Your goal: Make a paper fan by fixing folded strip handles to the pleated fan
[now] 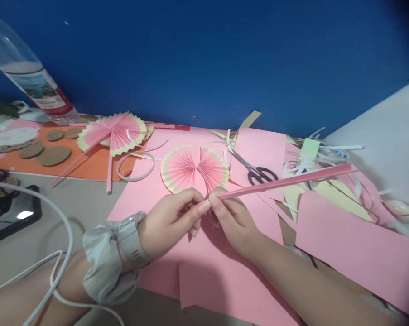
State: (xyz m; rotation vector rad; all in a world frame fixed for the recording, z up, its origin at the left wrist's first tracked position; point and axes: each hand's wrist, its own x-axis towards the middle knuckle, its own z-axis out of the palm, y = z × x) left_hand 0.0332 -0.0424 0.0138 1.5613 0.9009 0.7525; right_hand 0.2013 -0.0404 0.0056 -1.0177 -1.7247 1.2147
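Both of my hands meet over the pink paper sheets (pixel 150 203), thumbs and fingertips pinched on one end of a folded pink paper strip (pixel 282 180). From there the strip reaches up to the right, past my right hand (pixel 229 219). My left hand (pixel 177 216), with a grey watch and a scrunchie at the wrist, is closed at the strip's near end. Just beyond my fingers lies a pleated paper fan (pixel 179 170), pink with a yellow-green rim, split by a gap down its middle. A pair of scissors (pixel 255 170) rests behind the strip, to the fan's right.
Finished-looking paper fans with pink sticks (pixel 122 131) lie at the back left, near a plastic bottle (pixel 44 86) and cardboard discs (pixel 55 155). A phone (pixel 21 217) and white cable (pixel 66 226) are at left. Paper scraps (pixel 306 156) crowd the right; a blue wall (pixel 204 59) stands behind.
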